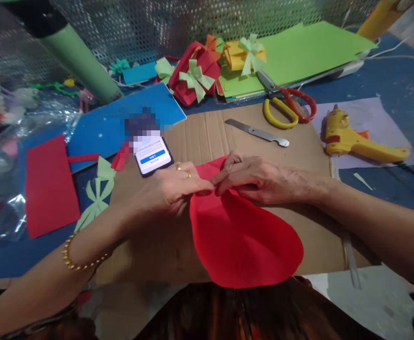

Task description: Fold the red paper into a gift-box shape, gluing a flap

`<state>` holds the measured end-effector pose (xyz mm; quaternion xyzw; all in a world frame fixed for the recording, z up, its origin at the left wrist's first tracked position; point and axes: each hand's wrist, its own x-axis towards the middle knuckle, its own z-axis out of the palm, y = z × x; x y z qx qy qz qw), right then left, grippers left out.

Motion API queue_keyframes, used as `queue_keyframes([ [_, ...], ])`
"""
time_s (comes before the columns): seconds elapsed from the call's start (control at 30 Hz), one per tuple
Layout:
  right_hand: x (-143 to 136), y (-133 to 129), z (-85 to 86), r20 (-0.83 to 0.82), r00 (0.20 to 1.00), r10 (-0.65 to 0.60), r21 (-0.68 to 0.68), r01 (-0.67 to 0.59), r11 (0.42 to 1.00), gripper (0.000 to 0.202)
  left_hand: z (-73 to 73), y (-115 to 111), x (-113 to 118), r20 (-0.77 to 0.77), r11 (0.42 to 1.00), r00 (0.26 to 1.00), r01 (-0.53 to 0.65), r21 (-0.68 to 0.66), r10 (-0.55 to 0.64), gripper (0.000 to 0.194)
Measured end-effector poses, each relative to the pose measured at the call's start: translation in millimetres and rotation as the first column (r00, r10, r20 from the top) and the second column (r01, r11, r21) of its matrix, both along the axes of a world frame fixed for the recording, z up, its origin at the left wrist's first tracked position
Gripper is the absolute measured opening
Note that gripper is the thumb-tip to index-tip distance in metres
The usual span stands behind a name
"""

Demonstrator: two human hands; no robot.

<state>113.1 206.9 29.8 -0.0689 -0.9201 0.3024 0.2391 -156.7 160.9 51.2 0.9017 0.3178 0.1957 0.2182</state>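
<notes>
A sheet of red paper [245, 241] lies over the cardboard, its near part curving up and rounded toward my body. My left hand [174, 186] pinches its upper left part, with rings on the fingers. From the other side my right hand [252, 177] presses and grips the same paper, fingertips meeting the left ones at a fold. The exact fold under the fingers is hidden. Just beyond my left hand lies a phone [153, 156] with a lit screen. A flat metal blade [258, 132] rests beyond my right hand.
Scissors [290, 108] and a yellow glue gun [362, 137] lie at the right on the cardboard [199, 132] and lilac paper. Folded paper flowers [198, 75] and green sheets [299, 56] are at the back. Red paper [51, 186] and green cut strips [97, 196] lie left.
</notes>
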Motion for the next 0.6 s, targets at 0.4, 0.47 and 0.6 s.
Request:
queue_keyframes([
  [0.4, 1, 2, 0.7, 0.012, 1.0, 0.022, -0.014, -0.022, 1.0, 0.029, 2.9, 12, -6, 0.053, 0.99, 0.989, 0.139, 0.018, -0.14, 0.031],
  [0.47, 1, 2, 0.0, 0.003, 1.0, 0.027, -0.012, -0.027, 1.0, 0.028, 1.9, 13, -7, 0.066, 0.988, 0.987, 0.146, 0.047, -0.149, 0.03],
  [0.6, 1, 2, 0.3, 0.004, 0.999, 0.034, -0.002, -0.034, 0.999, 0.026, -0.6, 14, -8, 0.054, 0.982, 0.984, 0.164, 0.095, -0.17, 0.033],
])
